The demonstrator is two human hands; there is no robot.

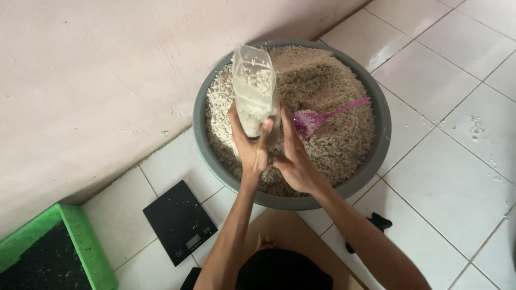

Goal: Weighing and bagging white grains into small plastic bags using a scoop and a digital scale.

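Bag [253, 88] upright inside basin [376, 156] rim

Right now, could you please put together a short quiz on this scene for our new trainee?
1. True or false: both hands grip the clear bag.
2. Where does the pink scoop lie? A) on the black scale B) in the grey basin C) in the green crate
3. What fills the basin?

Key
1. True: the left hand and the right hand hold it upright over the basin.
2. B, on the grains.
3. Pale, pellet-like grains.
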